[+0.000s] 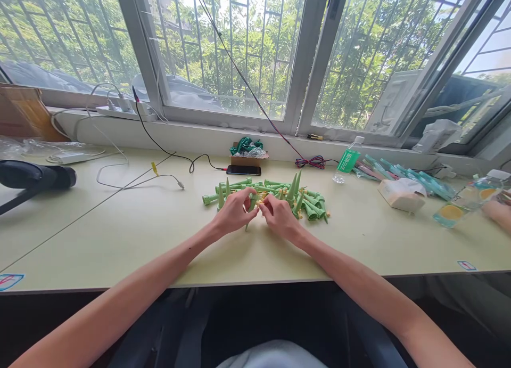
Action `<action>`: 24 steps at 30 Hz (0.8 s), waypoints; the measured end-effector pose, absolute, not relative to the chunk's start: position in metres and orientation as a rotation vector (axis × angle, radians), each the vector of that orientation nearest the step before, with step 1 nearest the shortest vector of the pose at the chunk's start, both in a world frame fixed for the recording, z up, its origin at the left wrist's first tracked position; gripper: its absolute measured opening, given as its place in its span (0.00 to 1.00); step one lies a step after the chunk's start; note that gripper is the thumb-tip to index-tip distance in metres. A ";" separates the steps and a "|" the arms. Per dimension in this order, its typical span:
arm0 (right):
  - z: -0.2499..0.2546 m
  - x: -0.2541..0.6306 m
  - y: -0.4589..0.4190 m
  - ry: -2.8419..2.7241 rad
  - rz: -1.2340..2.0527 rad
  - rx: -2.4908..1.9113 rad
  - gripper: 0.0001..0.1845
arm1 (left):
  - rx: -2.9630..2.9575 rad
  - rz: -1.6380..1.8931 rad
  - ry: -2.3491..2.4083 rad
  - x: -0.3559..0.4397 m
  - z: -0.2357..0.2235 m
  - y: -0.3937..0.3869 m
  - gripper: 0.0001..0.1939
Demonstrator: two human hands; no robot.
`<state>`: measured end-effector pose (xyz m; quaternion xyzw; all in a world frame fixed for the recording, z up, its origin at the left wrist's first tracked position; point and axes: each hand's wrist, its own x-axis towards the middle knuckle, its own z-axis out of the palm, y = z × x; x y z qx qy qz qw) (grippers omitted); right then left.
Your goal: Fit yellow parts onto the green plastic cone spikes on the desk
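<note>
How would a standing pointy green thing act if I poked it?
A green cone would probably tip, being tall and narrow. It might then roll, since it looks round. It's likely light, as cones lying nearby look hollow.

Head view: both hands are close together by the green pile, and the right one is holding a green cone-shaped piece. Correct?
Wrong hand: the left hand holds the green cone-shaped piece, not the right hand. The head view shows it. Both are close together by the green pile, as you say.
</note>
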<state>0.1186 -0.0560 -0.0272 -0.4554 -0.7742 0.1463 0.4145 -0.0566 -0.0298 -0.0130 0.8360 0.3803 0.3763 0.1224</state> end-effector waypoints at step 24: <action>-0.026 0.118 -0.056 -1.965 0.383 -1.242 0.17 | 2.467 1.097 1.074 -0.057 -0.013 -0.030 0.14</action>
